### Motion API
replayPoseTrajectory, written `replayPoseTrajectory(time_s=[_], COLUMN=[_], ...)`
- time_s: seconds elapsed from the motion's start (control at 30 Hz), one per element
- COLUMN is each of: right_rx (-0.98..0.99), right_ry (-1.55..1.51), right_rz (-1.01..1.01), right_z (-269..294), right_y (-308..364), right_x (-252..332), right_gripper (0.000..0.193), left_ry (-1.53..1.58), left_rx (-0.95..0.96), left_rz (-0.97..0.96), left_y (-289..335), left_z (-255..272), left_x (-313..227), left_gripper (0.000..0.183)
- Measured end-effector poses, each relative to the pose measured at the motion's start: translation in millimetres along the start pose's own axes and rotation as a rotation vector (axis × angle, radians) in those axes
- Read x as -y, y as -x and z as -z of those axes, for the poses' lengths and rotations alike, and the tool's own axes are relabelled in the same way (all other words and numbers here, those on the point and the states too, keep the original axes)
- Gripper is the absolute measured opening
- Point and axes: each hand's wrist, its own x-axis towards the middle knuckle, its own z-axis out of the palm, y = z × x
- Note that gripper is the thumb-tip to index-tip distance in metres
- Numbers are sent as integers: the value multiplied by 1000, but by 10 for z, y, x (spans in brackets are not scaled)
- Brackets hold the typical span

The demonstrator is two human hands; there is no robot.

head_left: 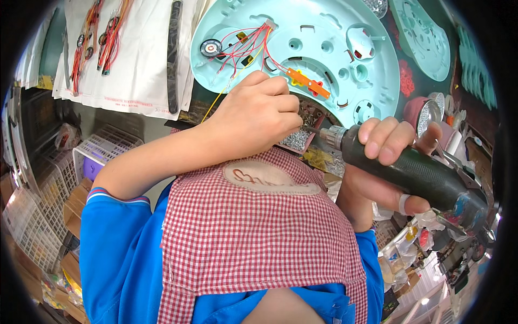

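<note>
My right hand (386,148) is wrapped round a dark electric screwdriver (410,170), held nearly level and pointing left. At the screwdriver's bit, my left hand (264,110) is closed with its fingers curled; whatever it pinches is hidden. Just beyond that hand lies a curved teal plastic housing (329,24), its hollow side up. Inside it are a round black speaker (211,48), thin red and yellow wires (243,46) and a narrow orange circuit board (308,83). Under the bit, a tray of small silver screws (295,141) is partly covered by my hand.
Wire bundles (110,40) and a black strip (174,56) lie on white packaging at the left. More teal parts (423,40) are at the far right, near a pink container (415,110) of small metal pieces. White plastic baskets (108,143) stand low at the left.
</note>
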Motion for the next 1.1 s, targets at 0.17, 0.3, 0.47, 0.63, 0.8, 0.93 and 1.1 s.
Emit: replayPoseTrajectory(time_s=[0.17, 0.3, 0.47, 0.63, 0.8, 0.93, 1.1], right_rx=[61, -22, 78, 118, 17, -40, -60], right_ry=[14, 54, 48, 80, 147, 321, 280], right_rz=[-24, 16, 1, -8, 116, 203, 179], right_z=[20, -53, -21, 24, 126, 288, 303], right_y=[-56, -14, -31, -94, -145, -207, -182], right_x=[11, 17, 133, 192, 131, -33, -143], right_gripper=[97, 104, 98, 98, 101, 109, 114], left_ry=[139, 143, 89, -6, 100, 43, 16], left_rx=[-32, 42, -32, 16, -15, 212, 285], left_rz=[-52, -68, -91, -69, -60, 167, 148], left_y=[-34, -14, -95, -209, -414, -703, -733], left_z=[90, 17, -4, 24, 65, -26, -125], left_x=[-27, -12, -34, -80, 46, 292, 394], left_gripper=[13, 13, 14, 14, 11, 6, 4])
